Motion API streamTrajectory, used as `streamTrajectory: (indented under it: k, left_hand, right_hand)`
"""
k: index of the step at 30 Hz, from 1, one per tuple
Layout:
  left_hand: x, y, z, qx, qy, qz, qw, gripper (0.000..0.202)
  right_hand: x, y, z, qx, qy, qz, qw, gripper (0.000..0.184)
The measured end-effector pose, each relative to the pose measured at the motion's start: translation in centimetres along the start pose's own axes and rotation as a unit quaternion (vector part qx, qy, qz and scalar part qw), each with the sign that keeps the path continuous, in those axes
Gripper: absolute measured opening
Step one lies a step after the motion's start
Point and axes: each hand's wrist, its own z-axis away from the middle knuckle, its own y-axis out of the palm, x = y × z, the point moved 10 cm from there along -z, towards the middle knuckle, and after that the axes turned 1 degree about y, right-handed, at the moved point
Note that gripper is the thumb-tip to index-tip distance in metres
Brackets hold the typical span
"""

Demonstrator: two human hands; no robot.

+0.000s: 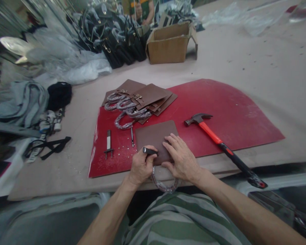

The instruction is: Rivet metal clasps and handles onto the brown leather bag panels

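My left hand [141, 166] is closed round a short black punch [149, 150] with a shiny end, tilted low over a brown leather bag panel [155, 134]. Its working tip is hidden by my fingers. My right hand [180, 158] lies with spread fingers on the panel's right side, pressing on it. From the panel's near edge a plastic-wrapped handle loop [165, 187] hangs towards me. To the right, a claw hammer [210, 132] with a red and black handle rests across the red mat [234, 112]. Left of the panel lie a two-pronged tool [108, 144] and a slim metal rod [132, 137].
Behind the panel, several brown bag pieces [153, 95] with wrapped handles are piled on the mat. Farther back stand a cardboard box [168, 46] and many black bags [117, 44], with another person beyond. Grey cloth [20, 102] and a black strap [53, 148] lie left.
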Motion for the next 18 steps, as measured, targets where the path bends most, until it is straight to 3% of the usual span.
streamTrajectory:
  k: [3, 5, 7, 10, 12, 14, 16, 18]
  left_hand:
    - [-0.1, 0.1, -0.2, 0.003, 0.008, 0.004, 1.000, 0.010]
    - [-0.1, 0.2, -0.3, 0.008, 0.005, 0.011, 1.000, 0.011]
    - [0.2, 0.4, -0.3, 0.013, -0.001, 0.022, 1.000, 0.011]
    - [0.5, 0.8, -0.3, 0.027, -0.013, 0.037, 0.999, 0.013]
    - [0.7, 1.0, -0.3, 0.038, -0.021, 0.045, 0.998, 0.013]
    - [0.8, 1.2, -0.3, 0.042, -0.024, 0.051, 0.998, 0.013]
    - [0.7, 1.3, -0.4, 0.043, -0.024, 0.055, 0.997, 0.012]
    - [0.8, 1.3, -0.4, 0.040, -0.026, 0.059, 0.997, 0.012]
  right_hand:
    - [0.1, -0.3, -0.1, 0.000, -0.010, -0.033, 0.999, 0.059]
    - [-0.7, -1.5, -0.2, -0.018, 0.001, -0.064, 0.998, 0.058]
    - [-2.5, -4.1, 0.0, -0.064, 0.040, -0.058, 0.995, 0.054]
    - [-6.1, -8.9, 1.3, -0.124, 0.115, 0.064, 0.983, 0.046]
    - [-8.7, -10.9, 2.6, -0.096, 0.172, 0.173, 0.965, 0.046]
    - [-11.1, -11.4, 3.9, -0.020, 0.225, 0.251, 0.941, 0.042]
    - [-12.8, -10.9, 5.1, 0.053, 0.257, 0.273, 0.925, 0.029]
    - [-13.4, -10.6, 5.6, 0.082, 0.273, 0.252, 0.925, 0.017]
